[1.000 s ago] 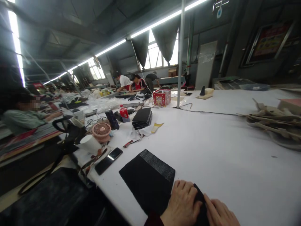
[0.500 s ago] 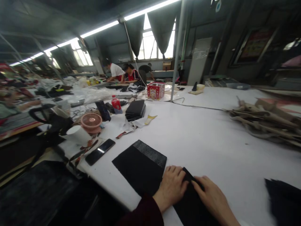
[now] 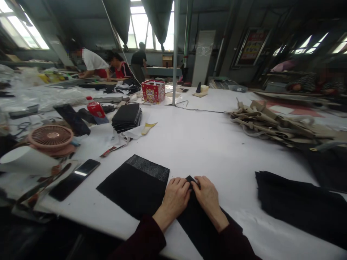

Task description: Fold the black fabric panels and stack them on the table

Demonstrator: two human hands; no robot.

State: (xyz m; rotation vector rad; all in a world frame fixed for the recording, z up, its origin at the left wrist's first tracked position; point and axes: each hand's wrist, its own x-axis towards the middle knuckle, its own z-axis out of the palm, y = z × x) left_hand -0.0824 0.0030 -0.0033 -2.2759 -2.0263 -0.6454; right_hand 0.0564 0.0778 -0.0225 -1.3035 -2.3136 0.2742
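Note:
A black fabric piece (image 3: 197,227) lies on the white table under both my hands, its far corner between them. My left hand (image 3: 176,193) rests at its left edge, fingers curled together near the far end. My right hand (image 3: 207,196) pinches the far corner from the right, thumb and fingers closed on the cloth. Left of my hands lies a flat black panel (image 3: 132,191) with a grey, rough-looking strip along its far edge. Off to the right is a stack of dark cloth (image 3: 298,209). The fingertips partly hide the corner being held.
At left lie a phone (image 3: 76,178), a pink fan (image 3: 51,137), a white cup (image 3: 27,162) and a red-labelled bottle (image 3: 96,110). Farther back are stacked black pieces (image 3: 127,117), a red box (image 3: 153,91), a metal pole (image 3: 175,54) and brown material (image 3: 273,122). Several people work behind.
The view has swung to the right, bringing more of the dark cloth stack into sight. My right hand has shifted up along the fabric piece to its far corner, closer to my left hand.

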